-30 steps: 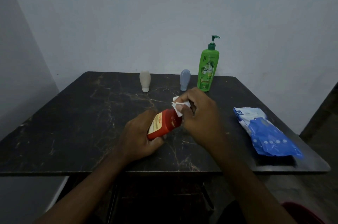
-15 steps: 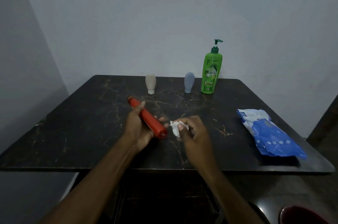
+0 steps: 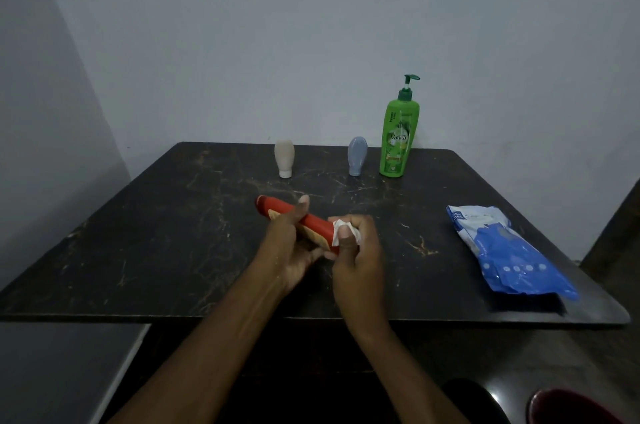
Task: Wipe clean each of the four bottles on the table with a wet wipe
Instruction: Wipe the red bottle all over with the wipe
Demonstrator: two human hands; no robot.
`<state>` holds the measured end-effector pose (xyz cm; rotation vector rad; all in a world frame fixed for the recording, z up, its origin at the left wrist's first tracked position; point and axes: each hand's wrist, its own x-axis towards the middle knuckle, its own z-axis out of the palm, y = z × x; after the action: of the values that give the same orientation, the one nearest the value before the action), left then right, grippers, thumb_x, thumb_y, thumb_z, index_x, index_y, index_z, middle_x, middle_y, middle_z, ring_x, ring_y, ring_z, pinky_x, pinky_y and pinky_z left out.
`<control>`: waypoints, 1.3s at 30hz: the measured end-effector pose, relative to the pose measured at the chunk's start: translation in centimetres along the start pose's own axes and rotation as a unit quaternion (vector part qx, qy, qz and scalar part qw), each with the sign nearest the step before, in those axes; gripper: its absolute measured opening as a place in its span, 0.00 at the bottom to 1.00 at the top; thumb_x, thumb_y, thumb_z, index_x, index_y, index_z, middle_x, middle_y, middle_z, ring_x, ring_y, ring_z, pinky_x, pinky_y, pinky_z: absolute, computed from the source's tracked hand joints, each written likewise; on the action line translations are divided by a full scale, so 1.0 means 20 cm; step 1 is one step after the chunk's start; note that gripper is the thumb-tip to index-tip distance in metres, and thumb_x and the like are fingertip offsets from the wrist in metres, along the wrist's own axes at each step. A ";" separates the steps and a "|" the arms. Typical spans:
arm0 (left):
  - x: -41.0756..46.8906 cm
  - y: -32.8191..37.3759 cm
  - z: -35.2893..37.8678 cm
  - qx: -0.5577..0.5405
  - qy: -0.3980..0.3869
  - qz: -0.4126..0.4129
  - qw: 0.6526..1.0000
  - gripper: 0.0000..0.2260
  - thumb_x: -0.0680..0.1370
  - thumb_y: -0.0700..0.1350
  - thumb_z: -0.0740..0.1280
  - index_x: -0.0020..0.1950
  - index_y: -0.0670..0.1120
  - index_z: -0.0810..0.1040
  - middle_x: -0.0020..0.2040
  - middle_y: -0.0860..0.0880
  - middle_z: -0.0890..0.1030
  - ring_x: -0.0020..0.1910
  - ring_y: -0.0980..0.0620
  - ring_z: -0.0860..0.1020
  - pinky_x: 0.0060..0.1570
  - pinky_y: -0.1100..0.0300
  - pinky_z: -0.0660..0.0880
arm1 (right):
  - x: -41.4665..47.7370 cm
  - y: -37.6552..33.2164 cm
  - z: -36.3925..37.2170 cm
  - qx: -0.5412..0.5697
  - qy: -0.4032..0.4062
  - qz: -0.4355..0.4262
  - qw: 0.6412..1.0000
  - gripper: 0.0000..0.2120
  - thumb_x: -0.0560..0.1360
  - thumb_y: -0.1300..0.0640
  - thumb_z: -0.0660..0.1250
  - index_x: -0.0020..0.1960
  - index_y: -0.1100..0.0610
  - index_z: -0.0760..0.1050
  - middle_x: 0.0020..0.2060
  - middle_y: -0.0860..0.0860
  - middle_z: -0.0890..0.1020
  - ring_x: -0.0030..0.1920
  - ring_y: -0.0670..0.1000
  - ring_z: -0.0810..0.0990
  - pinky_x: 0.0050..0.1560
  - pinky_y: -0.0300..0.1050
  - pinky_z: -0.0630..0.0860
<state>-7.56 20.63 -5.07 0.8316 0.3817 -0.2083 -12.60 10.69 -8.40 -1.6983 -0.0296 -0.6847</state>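
Note:
My left hand [image 3: 289,243] grips a red bottle [image 3: 277,210] above the middle of the dark table [image 3: 156,233]. The bottle lies tilted, its far end pointing up and left. My right hand [image 3: 356,250] pinches a white wet wipe [image 3: 341,231] against the bottle's near end. At the back of the table stand a beige bottle [image 3: 284,158], a grey-blue bottle [image 3: 357,155] and a tall green pump bottle [image 3: 398,139], all upright.
A blue and white wipes pack [image 3: 502,250] lies on the right side of the table near its edge. A white wall runs behind the table. A dark red round object [image 3: 571,406] shows at the bottom right, below the table.
The red bottle was swung round from pointing right to pointing up-left. My right hand came off it with the wipe, then pressed the wipe against its near end.

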 end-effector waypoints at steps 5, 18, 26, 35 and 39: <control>0.00 -0.03 -0.04 0.131 0.037 0.128 0.982 0.59 0.66 0.42 0.81 0.80 0.66 0.42 0.74 0.42 0.68 0.55 0.44 0.79 0.47 0.41 0.84 | 0.08 0.02 -0.02 0.084 -0.024 0.115 0.990 0.06 0.81 0.49 0.60 0.53 0.47 0.74 0.49 0.46 0.80 0.51 0.50 0.83 0.43 0.49 0.84; 0.03 0.00 -0.16 0.216 -0.191 0.151 0.946 0.42 0.73 0.20 0.63 0.73 0.61 0.70 0.66 0.51 0.69 0.64 0.42 0.74 0.53 0.43 0.83 | 0.15 -0.09 -0.08 0.108 -0.081 0.138 0.981 0.07 0.81 0.53 0.61 0.55 0.55 0.74 0.46 0.46 0.79 0.40 0.49 0.86 0.38 0.46 0.84; 0.10 -0.04 -0.21 0.400 -0.088 0.277 0.869 0.42 0.70 0.27 0.73 0.71 0.63 0.64 0.71 0.48 0.67 0.67 0.45 0.74 0.56 0.45 0.83 | 0.17 -0.11 -0.03 0.070 -0.114 0.124 0.983 0.05 0.80 0.50 0.63 0.52 0.50 0.75 0.50 0.44 0.77 0.50 0.51 0.81 0.39 0.46 0.84; 0.15 -0.06 -0.21 0.634 0.111 0.377 0.666 0.36 0.76 0.50 0.75 0.74 0.67 0.56 0.70 0.43 0.72 0.65 0.41 0.77 0.60 0.40 0.79 | 0.15 -0.16 0.00 0.114 -0.142 0.117 0.976 0.06 0.80 0.52 0.64 0.53 0.52 0.76 0.50 0.44 0.78 0.48 0.48 0.81 0.37 0.42 0.83; 0.11 -0.05 -0.22 0.672 0.141 0.401 0.607 0.36 0.74 0.55 0.75 0.76 0.63 0.60 0.72 0.43 0.65 0.66 0.41 0.75 0.58 0.40 0.80 | 0.16 -0.16 -0.02 0.094 -0.145 0.083 0.982 0.04 0.79 0.53 0.65 0.52 0.48 0.77 0.50 0.43 0.78 0.50 0.48 0.81 0.38 0.39 0.82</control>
<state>-6.87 23.20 -9.31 2.4859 0.0240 0.6150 -11.31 10.00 -3.99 -1.5845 -0.1514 -0.2979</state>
